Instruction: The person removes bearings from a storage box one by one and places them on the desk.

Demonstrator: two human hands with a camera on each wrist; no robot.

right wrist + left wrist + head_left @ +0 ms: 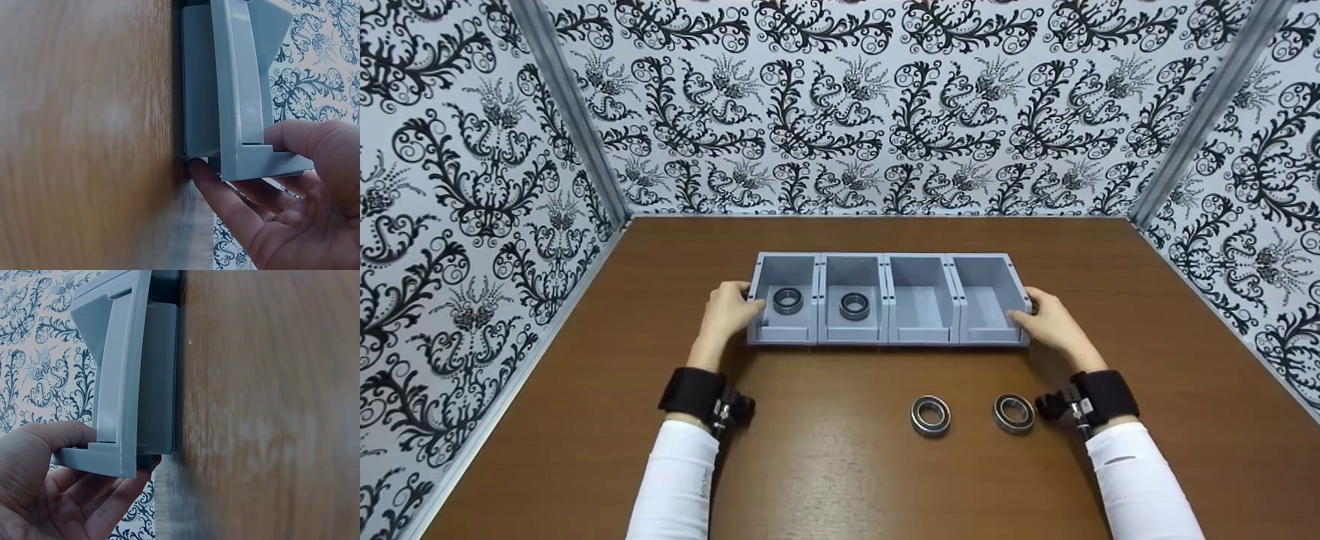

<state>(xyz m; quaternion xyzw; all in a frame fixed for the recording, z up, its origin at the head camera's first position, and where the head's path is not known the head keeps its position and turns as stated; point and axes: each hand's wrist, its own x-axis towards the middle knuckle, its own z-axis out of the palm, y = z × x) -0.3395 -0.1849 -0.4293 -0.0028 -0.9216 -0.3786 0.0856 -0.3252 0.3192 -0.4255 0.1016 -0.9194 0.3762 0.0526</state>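
A row of several joined grey bins [921, 335] stands across the middle of the table. My left hand [726, 315] grips the outer side wall of the leftmost bin, thumb over its edge and fingers underneath along the outside. At the other end my right hand [1054, 322] holds the rightmost bin's outer wall in the same way. In the left wrist view the bin wall [115, 371] passes between thumb and fingers; the right wrist view shows the matching bin wall [244, 73]. One bearing [787, 291] lies in the leftmost bin, another bearing [854, 295] in the second.
Two more bearings lie on the brown table [825, 480] in front of the bins: one bearing [916, 417] right of centre, the other bearing [1000, 415] near the right wrist camera [1054, 406]. Patterned walls [855, 112] enclose the table at the back and both sides.
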